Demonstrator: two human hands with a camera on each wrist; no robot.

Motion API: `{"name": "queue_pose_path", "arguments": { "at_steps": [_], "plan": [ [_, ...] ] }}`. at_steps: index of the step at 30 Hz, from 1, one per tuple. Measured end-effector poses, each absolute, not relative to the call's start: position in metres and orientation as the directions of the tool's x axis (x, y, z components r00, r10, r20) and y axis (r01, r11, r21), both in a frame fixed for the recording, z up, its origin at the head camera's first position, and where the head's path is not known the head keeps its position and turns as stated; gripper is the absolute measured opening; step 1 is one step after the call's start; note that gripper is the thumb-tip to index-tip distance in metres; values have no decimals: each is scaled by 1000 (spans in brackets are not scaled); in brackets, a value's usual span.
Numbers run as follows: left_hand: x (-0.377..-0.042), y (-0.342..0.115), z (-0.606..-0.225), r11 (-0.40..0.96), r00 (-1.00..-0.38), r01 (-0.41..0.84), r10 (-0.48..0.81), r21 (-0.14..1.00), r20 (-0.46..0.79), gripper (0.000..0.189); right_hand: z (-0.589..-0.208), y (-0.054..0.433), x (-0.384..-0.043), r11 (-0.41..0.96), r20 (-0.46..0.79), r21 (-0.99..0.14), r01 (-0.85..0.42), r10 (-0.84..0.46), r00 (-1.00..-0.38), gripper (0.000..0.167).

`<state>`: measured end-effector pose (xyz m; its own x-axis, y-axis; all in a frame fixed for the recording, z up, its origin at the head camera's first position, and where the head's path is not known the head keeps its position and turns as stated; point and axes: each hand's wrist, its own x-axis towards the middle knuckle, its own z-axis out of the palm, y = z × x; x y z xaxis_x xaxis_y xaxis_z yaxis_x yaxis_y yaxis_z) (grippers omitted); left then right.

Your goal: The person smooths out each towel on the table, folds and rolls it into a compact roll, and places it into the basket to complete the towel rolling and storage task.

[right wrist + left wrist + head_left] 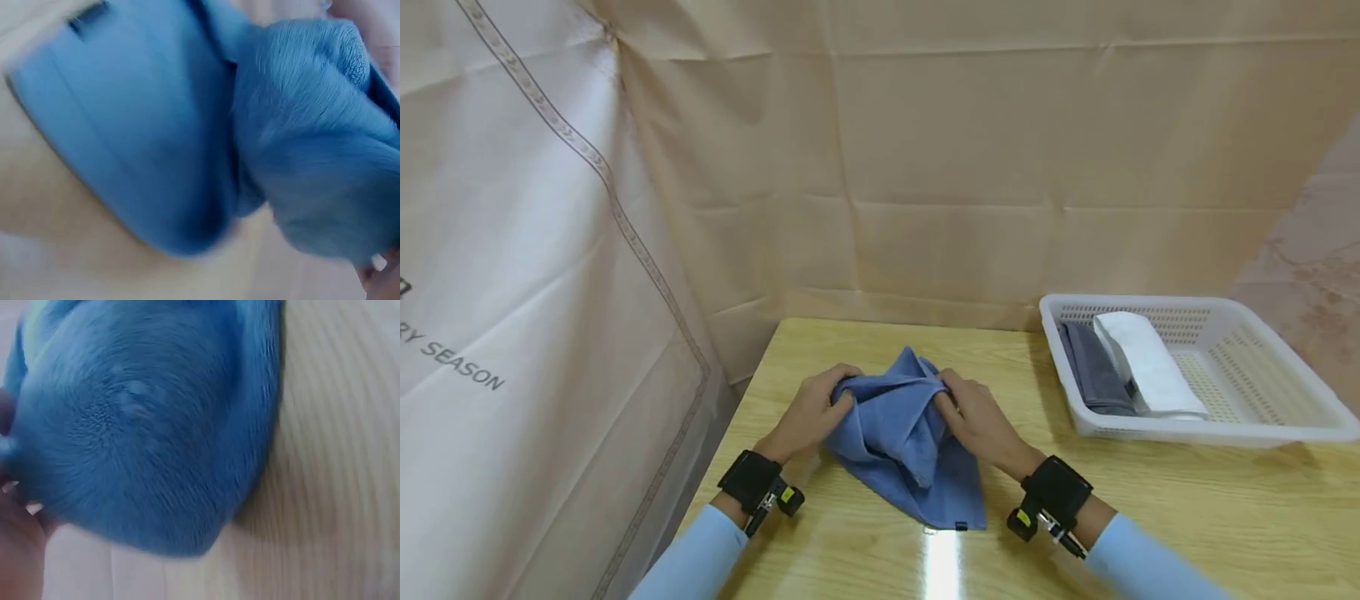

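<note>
A crumpled blue towel (895, 433) hangs between both hands over the wooden table, its lower corner with a small dark tag spread toward the near edge. At its upper left, my left hand (808, 411) pinches the cloth between thumb and fingers. My right hand (981, 417) grips the upper right part in the same way. In the left wrist view the towel (144, 425) fills most of the picture, blurred, with fingertips at its left border. The right wrist view shows bunched folds of the towel (306, 125) and a flatter tagged part.
A white plastic basket (1292, 429) stands at the right of the table (1150, 508). Inside its left part lie a folded dark grey towel (1093, 371) and a folded white towel (1150, 367). Beige cloth (940, 167) hangs behind, and pale printed cloth (535, 292) hangs at the left.
</note>
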<state>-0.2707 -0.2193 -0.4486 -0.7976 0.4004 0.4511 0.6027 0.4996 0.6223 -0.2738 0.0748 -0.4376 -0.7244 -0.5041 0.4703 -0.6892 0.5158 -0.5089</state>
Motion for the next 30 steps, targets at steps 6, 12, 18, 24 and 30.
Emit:
{"name": "queue_pose_path", "arguments": {
  "at_steps": [6,12,18,24,30],
  "plan": [
    [-276,-215,-445,683,-788,589,366,432,495,23,-387,85,-258,450,345,-665,-596,-522,-780,16],
    [-272,-206,-431,450,-822,561,203,695,532,15,-368,92,-249,488,257,-672,-556,-551,-794,22],
    [-277,-203,-438,680,-762,571,232,459,605,31,-361,110,-248,534,281,-601,-595,-555,-783,19],
    [-275,-223,-447,795,-764,468,144,386,629,41,-342,128,-243,467,438,-604,-646,-483,-758,12],
    [-272,-254,-432,751,-797,448,90,485,597,41,-320,168,-234,538,461,-581,-610,-400,-792,14]
  ]
}}
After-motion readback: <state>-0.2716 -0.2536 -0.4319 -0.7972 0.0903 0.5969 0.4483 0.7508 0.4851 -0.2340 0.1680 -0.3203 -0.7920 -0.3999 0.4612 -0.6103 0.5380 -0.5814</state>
